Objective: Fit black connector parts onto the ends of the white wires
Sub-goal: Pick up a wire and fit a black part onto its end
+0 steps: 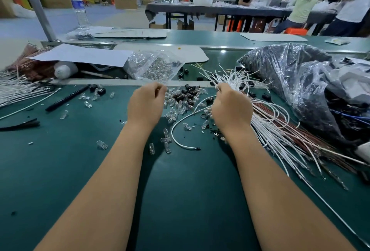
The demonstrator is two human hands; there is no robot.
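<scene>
Head view: both forearms extended toward frame centre over green mat. Left hand knuckles up, fingers curled; contents not visible. Right hand curled around bundle of thin white wires fanning toward upper right. Small black connector parts, glossy, cylindrical, heaped between hands among clear glass bulbs.

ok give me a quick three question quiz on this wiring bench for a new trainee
1. True or false: the right hand grips the bundle of white wires.
2. The pile of black connector parts lies: A) between the hands, B) left of the left hand, C) under the white paper sheet.
3. What colour is the work mat?

Key: 1 true; 2 A; 3 green.
</scene>
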